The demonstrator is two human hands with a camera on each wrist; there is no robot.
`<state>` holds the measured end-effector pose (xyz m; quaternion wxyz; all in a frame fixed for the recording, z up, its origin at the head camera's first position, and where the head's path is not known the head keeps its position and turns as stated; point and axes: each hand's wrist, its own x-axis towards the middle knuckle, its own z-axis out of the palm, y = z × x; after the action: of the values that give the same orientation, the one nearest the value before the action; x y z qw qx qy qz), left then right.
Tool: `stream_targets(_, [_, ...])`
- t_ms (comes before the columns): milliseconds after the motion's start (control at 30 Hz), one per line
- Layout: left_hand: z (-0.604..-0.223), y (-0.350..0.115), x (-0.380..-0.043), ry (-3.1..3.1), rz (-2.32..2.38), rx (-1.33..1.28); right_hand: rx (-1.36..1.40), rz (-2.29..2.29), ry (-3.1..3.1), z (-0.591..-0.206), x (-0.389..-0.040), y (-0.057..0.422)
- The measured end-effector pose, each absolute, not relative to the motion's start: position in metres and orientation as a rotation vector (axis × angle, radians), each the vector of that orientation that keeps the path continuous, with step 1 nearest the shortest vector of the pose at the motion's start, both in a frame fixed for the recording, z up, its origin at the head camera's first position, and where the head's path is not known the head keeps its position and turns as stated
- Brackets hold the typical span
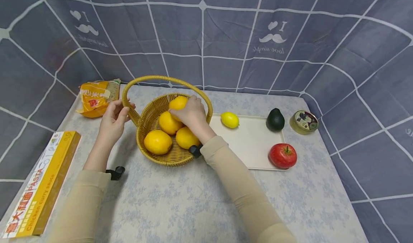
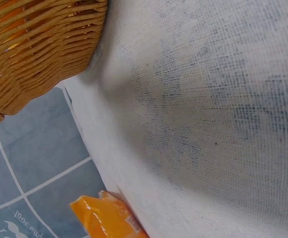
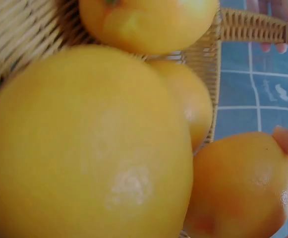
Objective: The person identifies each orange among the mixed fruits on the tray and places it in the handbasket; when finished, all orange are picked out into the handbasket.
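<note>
A round wicker basket (image 1: 172,163) with a tall hooped handle (image 1: 167,78) stands left of centre, holding several yellow-orange oranges (image 1: 157,142). My left hand (image 1: 111,123) grips the lower left side of the handle between thumb and fingers. Reaching in from the right, my right hand (image 1: 191,113) holds the rearmost orange (image 3: 245,186); thumb and finger show at its far side in the right wrist view. Another orange (image 3: 89,144) looms close to that camera. The left wrist view catches the basket's woven side (image 2: 49,54), with the left hand mostly out of frame.
To the right, a white tray (image 1: 251,142) bears a lemon (image 1: 230,120), an avocado (image 1: 275,120) and a red apple (image 1: 283,156). Beyond it sits a round tin (image 1: 304,122). On the left lie an orange packet (image 1: 96,98) and a long pasta box (image 1: 43,182).
</note>
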<state>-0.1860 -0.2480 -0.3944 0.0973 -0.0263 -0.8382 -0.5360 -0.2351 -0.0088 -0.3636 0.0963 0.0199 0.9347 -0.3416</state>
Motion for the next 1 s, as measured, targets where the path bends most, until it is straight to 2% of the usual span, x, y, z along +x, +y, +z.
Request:
stream_targets(467, [-0.393, -0.246, -0.187, -2.486, -1.594, -0.072, 0.052, -0.656, 2.820, -0.375, -0.244, -0.007])
stream_targets(1000, [-0.395, -0.248, -0.186, -2.482, -1.602, -0.057, -0.035, -0.670, 2.756, -0.379, -0.251, -0.002])
